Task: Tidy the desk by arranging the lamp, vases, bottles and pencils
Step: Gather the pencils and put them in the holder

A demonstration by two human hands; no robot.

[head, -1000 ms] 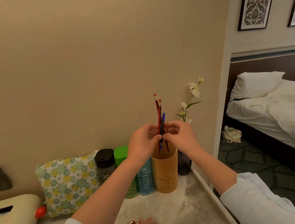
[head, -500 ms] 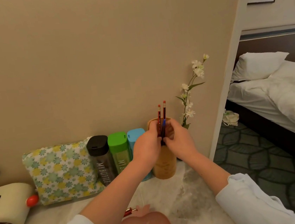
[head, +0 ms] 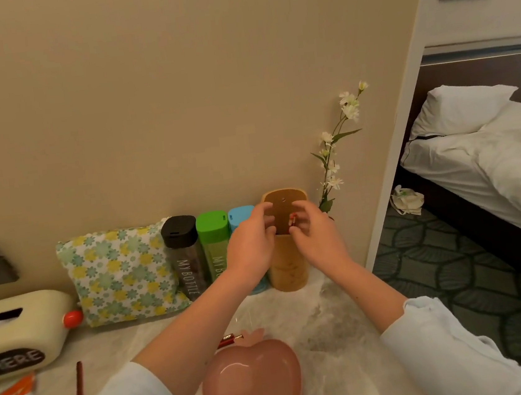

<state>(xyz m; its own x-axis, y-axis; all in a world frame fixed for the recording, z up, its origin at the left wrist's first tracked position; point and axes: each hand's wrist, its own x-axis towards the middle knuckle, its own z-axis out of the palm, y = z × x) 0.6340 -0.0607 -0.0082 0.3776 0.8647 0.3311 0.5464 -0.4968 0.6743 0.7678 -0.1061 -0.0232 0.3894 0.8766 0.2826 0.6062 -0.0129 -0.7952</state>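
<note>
A bamboo pencil holder (head: 287, 260) stands against the wall at the desk's right end. Pencils (head: 292, 218) are sunk into it, and only their red tops show at the mouth. My right hand (head: 317, 236) pinches those tops between thumb and fingers. My left hand (head: 251, 242) hovers at the holder's left rim with loosely curled fingers, off the pencils. Black (head: 183, 258), green (head: 214, 244) and blue (head: 240, 215) bottles stand in a row left of the holder. White flowers (head: 332, 156) rise behind it; their vase is hidden.
A pink heart-shaped dish (head: 254, 380) sits near the front with a red pencil (head: 228, 340) behind it. Another loose pencil (head: 79, 387) lies at the left. A floral pouch (head: 118, 275) and a tissue box (head: 17, 325) stand leftwards. The desk ends just right of the holder.
Both hands have lowered the pencil bundle from above the holder down into it. The left hand has let go of the pencils.
</note>
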